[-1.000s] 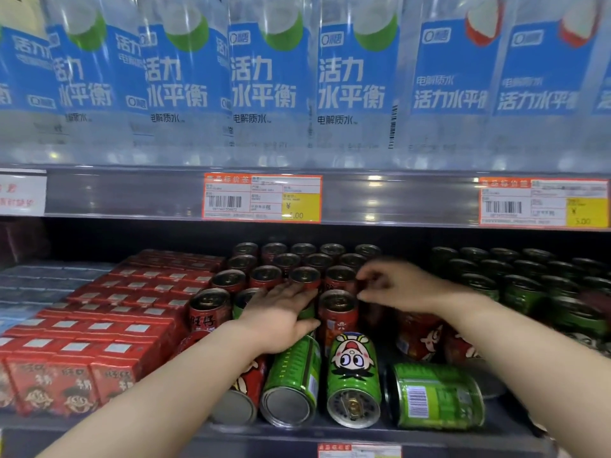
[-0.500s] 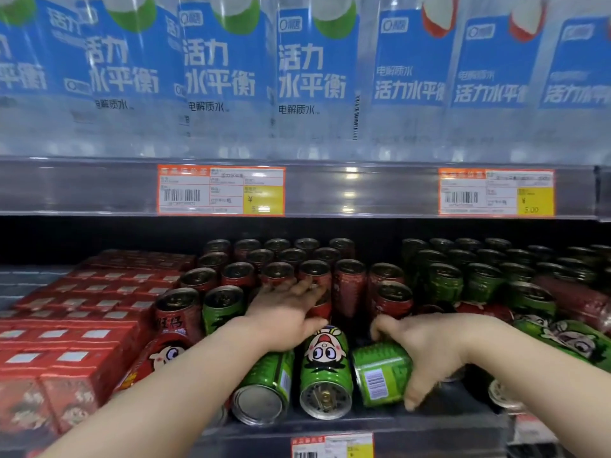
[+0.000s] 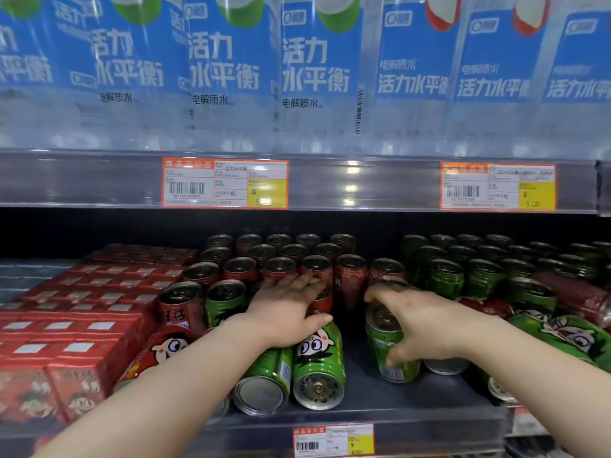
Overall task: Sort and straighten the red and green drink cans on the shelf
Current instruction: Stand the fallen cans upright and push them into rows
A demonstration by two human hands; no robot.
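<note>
Left hand (image 3: 286, 312) lies flat, fingers spread and loose, palm down across two green cans lying on their sides; fingertips reach the upright red cans (image 3: 317, 269) behind. It closes on nothing.

Right hand (image 3: 426, 325) is wrapped around a green metal drink can (image 3: 391, 350), thumb low on the near side, fingers over the far side. The can stands nearly upright, tipped slightly, long axis close to vertical, dark top end up. Its right flank is hidden by the palm.

Green can with cartoon face (image 3: 319, 365) lies on its side, long axis running near to far, pull-tab end facing near. Just left, touching it, a second fallen green can (image 3: 264, 381) lies the same way, plain base facing near; its far end is under the left wrist.

A fallen red cartoon can (image 3: 165, 350) lies further left, its near end covered by the left forearm.

Far right, a green cartoon can (image 3: 562, 335) lies tipped; its lower part is hidden behind the right forearm. Behind it a red can (image 3: 575, 297) lies sideways, blurred, among upright green cans (image 3: 479, 276).

One upright green can (image 3: 226, 300) stands among the reds at left.

Red cartons (image 3: 76, 328) fill the left; front ones are blurred. The grey metal shelf (image 3: 380, 411) is cut off at the bottom edge.
</note>
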